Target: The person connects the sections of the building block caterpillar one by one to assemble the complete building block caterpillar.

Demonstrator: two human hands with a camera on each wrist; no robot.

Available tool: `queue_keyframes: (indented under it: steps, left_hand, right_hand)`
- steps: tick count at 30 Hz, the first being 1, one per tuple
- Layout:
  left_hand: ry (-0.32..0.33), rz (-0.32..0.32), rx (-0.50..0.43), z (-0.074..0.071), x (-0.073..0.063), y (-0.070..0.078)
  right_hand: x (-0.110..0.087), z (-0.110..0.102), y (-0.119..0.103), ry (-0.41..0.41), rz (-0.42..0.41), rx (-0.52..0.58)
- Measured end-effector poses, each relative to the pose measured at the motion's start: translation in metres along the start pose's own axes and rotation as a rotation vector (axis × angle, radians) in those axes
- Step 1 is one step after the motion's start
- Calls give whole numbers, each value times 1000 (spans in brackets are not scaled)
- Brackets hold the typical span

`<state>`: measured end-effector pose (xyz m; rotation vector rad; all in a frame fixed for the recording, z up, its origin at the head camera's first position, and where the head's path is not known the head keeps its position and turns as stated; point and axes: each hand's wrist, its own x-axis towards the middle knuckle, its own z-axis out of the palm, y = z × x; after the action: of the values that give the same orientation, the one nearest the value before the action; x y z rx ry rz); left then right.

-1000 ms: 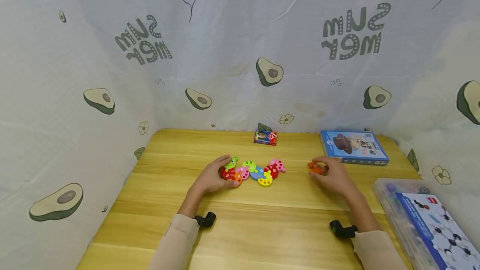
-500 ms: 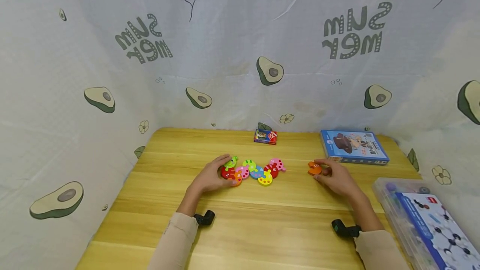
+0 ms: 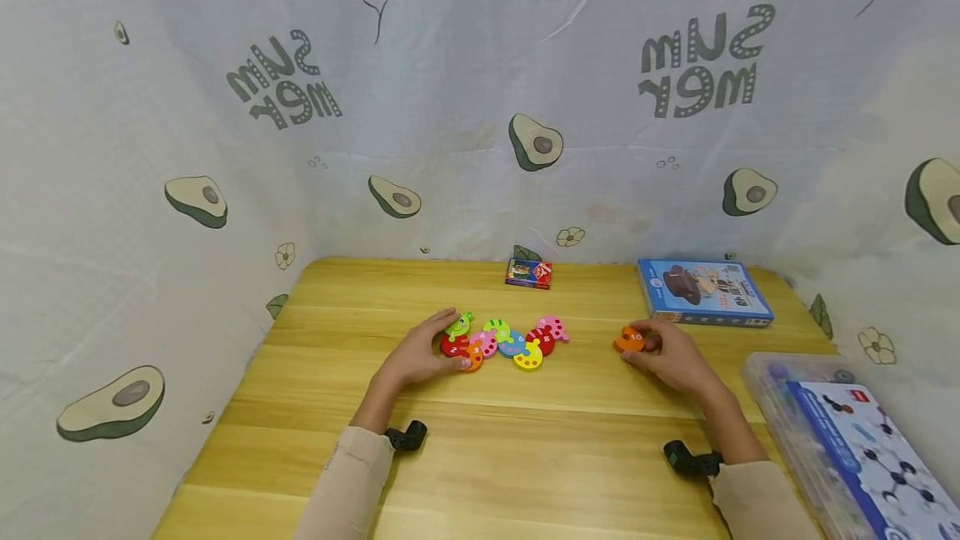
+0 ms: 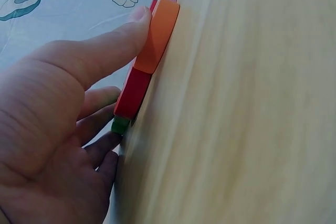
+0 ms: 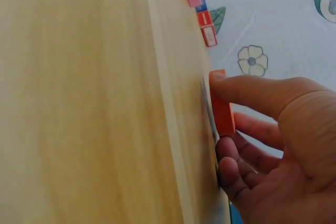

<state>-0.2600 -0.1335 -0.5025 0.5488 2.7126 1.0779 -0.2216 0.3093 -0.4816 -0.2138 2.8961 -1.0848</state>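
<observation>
A colourful caterpillar puzzle (image 3: pixel 513 344) of interlocking numbered pieces lies in a wavy row on the table. Its green head piece (image 3: pixel 457 326) is at the left end, and a pink piece (image 3: pixel 553 327) is at the right end. My left hand (image 3: pixel 416 357) holds the left end, with the thumb at the orange segment (image 4: pixel 158 38) and fingers by the red segment (image 4: pixel 133 94) and head. To the right, apart from the row, my right hand (image 3: pixel 671 358) pinches a loose orange puzzle piece (image 3: pixel 628 340) close over the tabletop; its thumb shows on the piece's edge in the right wrist view.
Behind the row lies a small red and blue card box (image 3: pixel 528 273). A blue picture box (image 3: pixel 707 292) lies just beyond my right hand. At the right table edge is a clear plastic case (image 3: pixel 806 440) with a molecule-print booklet (image 3: pixel 885 457). A patterned cloth (image 3: pixel 465 107) hangs behind.
The loose orange piece has been turned in my right hand's fingers, its notch swinging round. My left hand and the joined row stay in place; the head view shifts slightly.
</observation>
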Motion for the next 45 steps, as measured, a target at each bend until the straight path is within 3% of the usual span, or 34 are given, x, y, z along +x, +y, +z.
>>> queue_keyframes:
  steps: [10, 16, 23, 32, 45]
  left_hand:
    - [27, -29, 11, 1, 0, 0]
    - [60, -37, 3, 3, -2, 4]
    - [69, -41, 3, 5, -1, 6]
    - [67, -38, 23, 8, 1, 7]
    - [54, -23, 16, 11, 1, 13]
  right_hand:
    - [4, 3, -24, 2, 14, -4]
    - [13, 13, -45, -3, -8, 26]
    - [21, 29, -62, -20, 25, 47]
    - [27, 45, -66, -41, 80, 32]
    - [27, 48, -62, -64, 97, -6]
